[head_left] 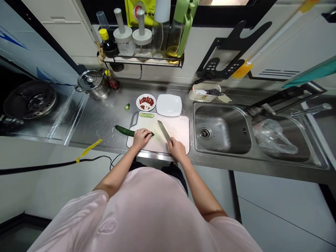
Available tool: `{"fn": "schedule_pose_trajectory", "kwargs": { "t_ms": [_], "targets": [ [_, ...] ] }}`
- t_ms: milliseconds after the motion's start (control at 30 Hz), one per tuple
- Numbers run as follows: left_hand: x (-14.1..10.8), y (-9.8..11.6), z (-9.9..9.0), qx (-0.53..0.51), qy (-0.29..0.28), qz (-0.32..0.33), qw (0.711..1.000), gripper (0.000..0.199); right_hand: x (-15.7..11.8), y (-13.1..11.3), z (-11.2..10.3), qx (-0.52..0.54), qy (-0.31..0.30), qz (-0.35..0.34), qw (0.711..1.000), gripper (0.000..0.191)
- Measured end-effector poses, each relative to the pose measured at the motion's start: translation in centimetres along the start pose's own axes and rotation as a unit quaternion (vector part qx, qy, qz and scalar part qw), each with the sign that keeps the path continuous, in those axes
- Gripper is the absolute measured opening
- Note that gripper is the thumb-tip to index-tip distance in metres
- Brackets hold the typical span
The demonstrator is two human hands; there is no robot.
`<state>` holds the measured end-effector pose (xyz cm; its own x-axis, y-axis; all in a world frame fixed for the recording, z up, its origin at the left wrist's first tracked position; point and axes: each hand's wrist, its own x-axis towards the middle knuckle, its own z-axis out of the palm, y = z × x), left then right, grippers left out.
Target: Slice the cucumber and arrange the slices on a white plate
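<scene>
A dark green cucumber [124, 131] lies across the left part of the white cutting board [177, 126], its far end sticking out over the counter. My left hand [142, 138] is closed over its right end, the cut tip showing just past my fingers. In my right hand [176, 148] is a kitchen knife [164, 130], gripped by the handle, its blade pointing up and left over the board, apart from the cucumber. A short row of cucumber slices [147, 115] rests near the board's upper left edge.
Behind the board stand a plate of chopped red pieces [146, 102] and a white square plate [169, 105]. A double sink [223, 128] is to the right. A steel pot [93, 84] and a wok [30, 99] are at left. Cucumber scraps [127, 107] lie on the counter.
</scene>
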<state>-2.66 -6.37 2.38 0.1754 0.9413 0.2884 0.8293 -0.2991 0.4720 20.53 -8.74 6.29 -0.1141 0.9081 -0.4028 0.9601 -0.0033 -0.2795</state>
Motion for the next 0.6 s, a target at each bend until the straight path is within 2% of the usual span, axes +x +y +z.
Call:
{"fn": "schedule_pose_trajectory", "kwargs": {
  "t_ms": [400, 600],
  "targets": [
    [-1.3, -0.7, 1.1, 0.028, 0.024, 0.029, 0.999, 0.021, -1.2, -1.4, -1.1, -0.046, -0.033, -0.044, 0.997, 0.036],
    [-1.6, -0.9, 1.6, 0.047, 0.009, 0.022, 0.999, 0.023, -1.8, -2.3, -1.5, -0.087, -0.055, -0.056, 0.993, 0.037]
  ]
}}
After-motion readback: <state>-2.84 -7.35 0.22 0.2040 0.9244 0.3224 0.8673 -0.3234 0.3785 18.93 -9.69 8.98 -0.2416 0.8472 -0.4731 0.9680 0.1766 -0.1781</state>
